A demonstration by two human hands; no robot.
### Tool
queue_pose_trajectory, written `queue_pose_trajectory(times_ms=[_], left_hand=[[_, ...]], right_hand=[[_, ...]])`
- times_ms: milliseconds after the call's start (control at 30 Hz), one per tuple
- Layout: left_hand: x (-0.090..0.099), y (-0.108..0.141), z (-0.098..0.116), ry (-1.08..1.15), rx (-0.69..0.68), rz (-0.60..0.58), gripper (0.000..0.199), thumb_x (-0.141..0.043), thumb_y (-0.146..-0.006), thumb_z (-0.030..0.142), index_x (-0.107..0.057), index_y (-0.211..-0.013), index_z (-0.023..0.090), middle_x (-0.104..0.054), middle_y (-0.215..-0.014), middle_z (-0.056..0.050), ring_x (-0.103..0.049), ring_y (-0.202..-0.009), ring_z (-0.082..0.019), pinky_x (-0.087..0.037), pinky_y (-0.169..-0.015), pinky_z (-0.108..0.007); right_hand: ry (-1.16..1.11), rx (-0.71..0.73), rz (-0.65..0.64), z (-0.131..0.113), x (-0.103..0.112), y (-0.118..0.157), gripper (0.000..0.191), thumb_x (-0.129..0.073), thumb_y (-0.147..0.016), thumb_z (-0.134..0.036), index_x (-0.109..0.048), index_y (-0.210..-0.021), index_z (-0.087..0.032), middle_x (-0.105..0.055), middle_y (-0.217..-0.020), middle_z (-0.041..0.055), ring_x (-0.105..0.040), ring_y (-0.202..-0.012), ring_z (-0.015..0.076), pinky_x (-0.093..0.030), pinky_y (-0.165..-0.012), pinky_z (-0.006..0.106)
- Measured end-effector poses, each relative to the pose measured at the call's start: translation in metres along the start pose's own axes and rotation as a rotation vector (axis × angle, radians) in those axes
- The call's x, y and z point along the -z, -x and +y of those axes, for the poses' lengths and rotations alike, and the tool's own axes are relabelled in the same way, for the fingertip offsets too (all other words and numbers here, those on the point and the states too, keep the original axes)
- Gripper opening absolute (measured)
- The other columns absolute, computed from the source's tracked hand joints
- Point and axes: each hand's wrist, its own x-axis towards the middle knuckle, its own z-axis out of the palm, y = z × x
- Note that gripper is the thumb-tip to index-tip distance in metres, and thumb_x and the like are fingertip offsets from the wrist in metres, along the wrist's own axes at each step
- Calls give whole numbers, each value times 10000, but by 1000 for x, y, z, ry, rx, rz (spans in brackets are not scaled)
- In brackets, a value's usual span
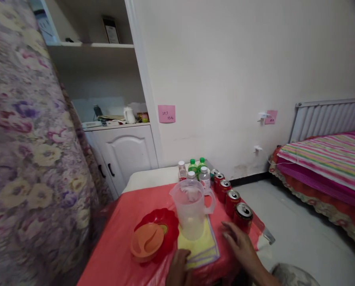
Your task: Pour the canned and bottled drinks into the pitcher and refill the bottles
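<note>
A clear plastic pitcher (191,210) stands upright on a yellow cloth (202,248) with purple edging. My left hand (177,267) is at the cloth's lower left corner, fingers bent; whether it grips anything is hard to see. To the right of the cloth, my right hand (238,242) hovers or rests over the red table cover with its fingers apart and nothing in it. It is nearest to the closest red can (243,217). Left of the pitcher, an orange divided bowl (147,241) sits tilted on a red scalloped plate (171,222).
More red cans (232,201) line the table's right side. Behind the pitcher are clear bottles (205,178) and green bottles (193,167). A floral curtain (31,139) hangs at left beside a white cabinet (126,157). A bed (329,159) stands at right.
</note>
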Motion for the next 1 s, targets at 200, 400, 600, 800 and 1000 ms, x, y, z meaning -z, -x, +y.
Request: queue_pose_trajectory(times_ms=[200,400,600,800,1000], left_hand=[[27,-40,26,168,152,74,598,-643,-837,394,-519,-1368,150,-589,-1408,-185,-625,-1233,-323,-500,-1073,-487],[22,-75,42,274,177,112,843,-684,-765,386,-331,-1460,64,-468,-1506,-284,-517,-1360,-365,-398,-1151,-551],[22,-82,49,310,202,166,819,-709,-746,423,-386,-1427,103,-540,-1446,-257,-565,-1309,-366,-443,-1104,-557],[39,-92,62,395,207,57,840,-743,-737,408,-387,-1445,129,-515,-1489,-243,-557,-1332,-360,-453,-1109,-532],[49,-109,59,546,163,-56,885,-818,-704,425,-420,-1455,178,-580,-1452,-204,-533,-1369,-358,-460,-1114,-507]], right_hand=[[-192,-31,46,-11,-18,-21,465,-628,-842,-416,-643,-1244,-183,-691,-1314,176,-753,-1012,285,-594,-919,449],[-239,-13,11,-20,-39,-40,493,-611,-850,-396,-609,-1285,-165,-789,-1062,136,-753,-963,282,-593,-880,416],[-260,12,66,-26,-44,-47,365,-640,-835,-385,-678,-1129,-173,-750,-1081,119,-728,-886,252,-576,-791,342],[-313,-3,16,-32,-42,-39,285,-642,-874,-422,-649,-1032,-185,-676,-726,5,-659,-674,204,-519,-680,291],[-226,83,-69,-41,-41,-19,165,-637,-896,-374,-632,-882,-210,-631,-720,-6,-655,-680,188,-498,-654,266]])
